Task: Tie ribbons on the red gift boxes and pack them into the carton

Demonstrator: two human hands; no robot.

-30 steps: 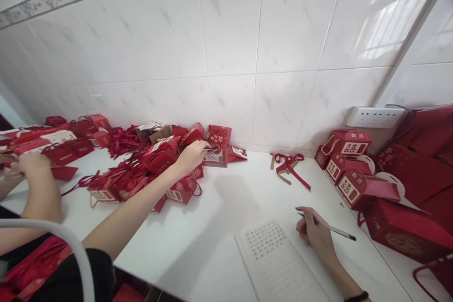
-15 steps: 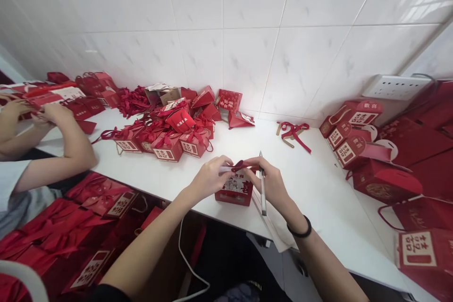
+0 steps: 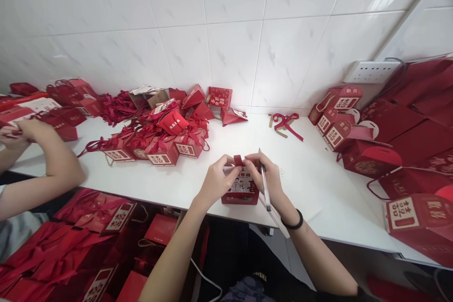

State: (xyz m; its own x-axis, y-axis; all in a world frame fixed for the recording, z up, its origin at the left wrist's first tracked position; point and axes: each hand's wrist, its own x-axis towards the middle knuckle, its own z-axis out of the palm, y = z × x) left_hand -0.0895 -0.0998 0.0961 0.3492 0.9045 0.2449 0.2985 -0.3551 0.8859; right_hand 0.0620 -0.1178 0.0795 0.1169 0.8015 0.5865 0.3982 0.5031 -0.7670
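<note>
A small red gift box (image 3: 240, 197) with a printed white front stands upright near the table's front edge, between my two hands. At its top a dark red ribbon (image 3: 238, 160) stands up in a short loop. My left hand (image 3: 220, 178) is closed at the upper left of the box, thumb and fingers pinching the ribbon's base. My right hand (image 3: 271, 180) has its fingertips at the ribbon's right side. A pen (image 3: 264, 181) is tucked between its fingers, slanting down past the box. The fingers partly cover the box top.
A pile of red gift boxes (image 3: 163, 152) lies left of centre, and loose ribbon pieces (image 3: 286, 123) lie back right. More boxes (image 3: 368, 160) line the right side under a power strip (image 3: 371, 72). A co-worker's arm (image 3: 53, 155) rests at left; filled boxes (image 3: 53, 255) sit below the table.
The ribbon stretched between my hands is now gathered into an upright loop on the box top. My hands have come closer together, and the view has shifted to the right.
</note>
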